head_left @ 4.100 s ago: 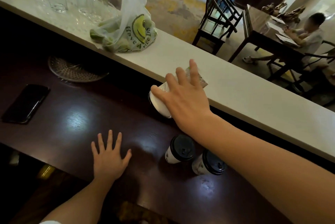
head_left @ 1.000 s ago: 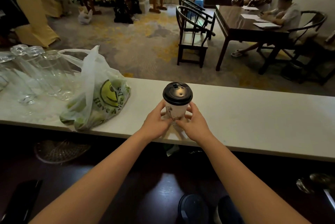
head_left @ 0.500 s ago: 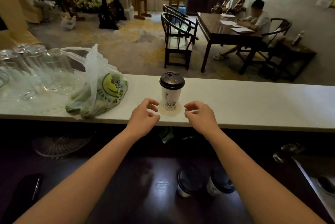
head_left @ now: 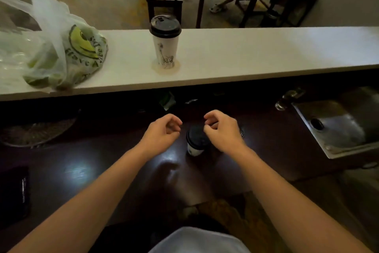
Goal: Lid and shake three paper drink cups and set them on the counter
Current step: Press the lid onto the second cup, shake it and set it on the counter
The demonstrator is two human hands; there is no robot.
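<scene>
One white paper cup with a black lid (head_left: 165, 44) stands upright on the white counter (head_left: 246, 56), apart from both hands. On the dark lower worktop (head_left: 86, 162) a second black-lidded cup (head_left: 195, 142) stands between my hands. My left hand (head_left: 162, 134) hovers just left of it, fingers loosely curled, holding nothing. Just right of it and partly over its lid is my right hand (head_left: 222, 129), also curled and empty. A third cup sits mostly hidden behind my right hand.
A clear plastic bag with a smiley print (head_left: 67, 54) lies on the counter's left end. A steel sink (head_left: 338, 123) is set into the worktop at right. A black phone (head_left: 14, 193) and a woven mat (head_left: 34, 131) lie at left.
Both hands have let go of the cup on the counter and dropped to the lower worktop beside the other cups. The camera has tilted downward.
</scene>
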